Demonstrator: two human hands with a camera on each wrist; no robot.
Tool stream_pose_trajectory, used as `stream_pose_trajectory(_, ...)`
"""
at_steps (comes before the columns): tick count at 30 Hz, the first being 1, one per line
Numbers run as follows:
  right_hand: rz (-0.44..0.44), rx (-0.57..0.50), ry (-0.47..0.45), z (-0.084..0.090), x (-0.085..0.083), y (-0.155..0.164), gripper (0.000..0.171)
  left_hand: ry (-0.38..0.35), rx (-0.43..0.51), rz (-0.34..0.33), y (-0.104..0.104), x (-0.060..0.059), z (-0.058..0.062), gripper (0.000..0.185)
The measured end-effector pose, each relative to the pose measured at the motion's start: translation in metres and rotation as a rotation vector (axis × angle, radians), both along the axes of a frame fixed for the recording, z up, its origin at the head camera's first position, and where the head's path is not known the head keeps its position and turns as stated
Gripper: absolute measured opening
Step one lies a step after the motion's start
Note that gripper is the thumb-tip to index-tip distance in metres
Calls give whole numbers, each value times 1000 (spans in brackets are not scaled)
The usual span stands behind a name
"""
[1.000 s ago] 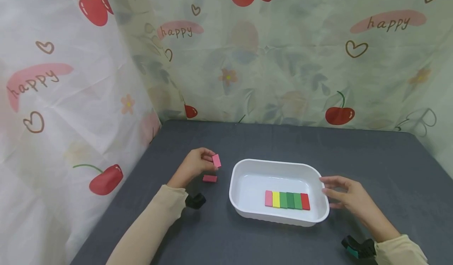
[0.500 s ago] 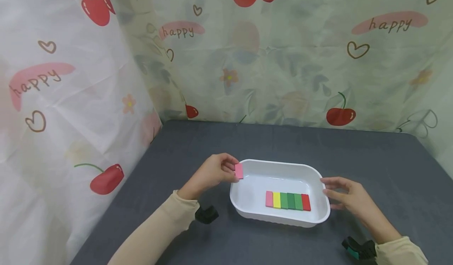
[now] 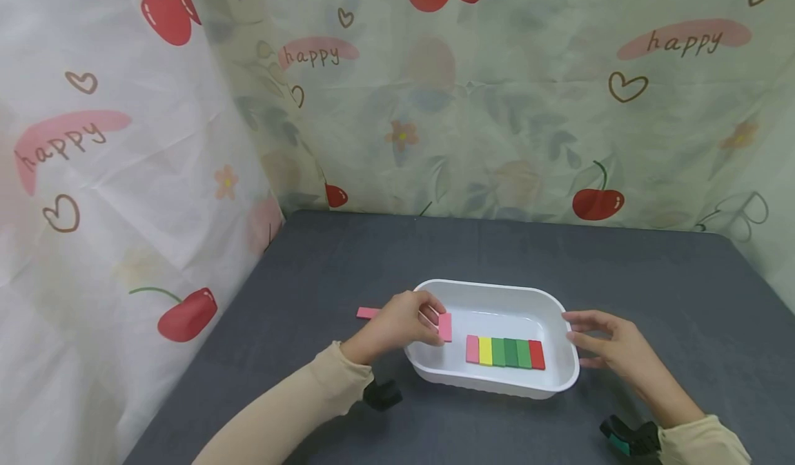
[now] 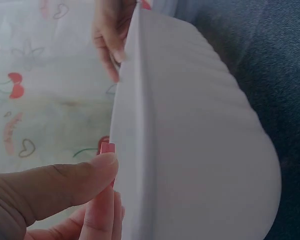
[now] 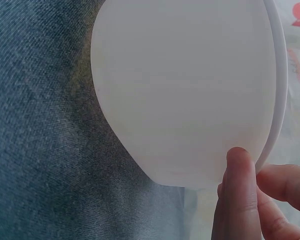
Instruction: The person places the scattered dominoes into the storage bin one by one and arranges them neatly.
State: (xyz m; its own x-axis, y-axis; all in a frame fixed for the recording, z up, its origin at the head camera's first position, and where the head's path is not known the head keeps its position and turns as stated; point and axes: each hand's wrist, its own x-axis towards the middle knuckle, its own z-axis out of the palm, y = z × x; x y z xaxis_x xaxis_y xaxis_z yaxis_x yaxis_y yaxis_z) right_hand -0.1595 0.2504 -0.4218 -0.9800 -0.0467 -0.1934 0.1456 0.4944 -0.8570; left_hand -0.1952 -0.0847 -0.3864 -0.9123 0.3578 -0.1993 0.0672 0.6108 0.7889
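Left hand (image 3: 397,323) pinches pink block (image 3: 444,327) over white tray (image 3: 428,372), just left of coloured row (image 3: 505,352). Right hand (image 3: 611,351), fingers relaxed, steadies tray's right rim. Likely next: lower block beside row's pink end. Spare pink block (image 3: 368,312) lies on tabletop (image 3: 652,279).

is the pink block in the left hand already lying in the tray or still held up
Held up. The left hand pinches the pink block on edge over the white tray, left of the flat row of blocks.
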Motion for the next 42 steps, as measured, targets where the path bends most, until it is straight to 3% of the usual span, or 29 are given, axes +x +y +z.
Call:
stream_pose_trajectory(13,-3,5,8,0,0,-1,59,0,-95,-41,22,0,-15,33)
stream_pose_trajectory(22,-4,-2,-8,0,-1,0,59,83,-207,-91,34,-1,-21,28)
stream_pose_trajectory(34,0,-4,3,0,-1,0,58,120,-301,-124,40,2,-20,26)
stream_pose_trajectory(42,2,-12,7,1,0,0,58,145,-334,-123,42,1,-26,27)
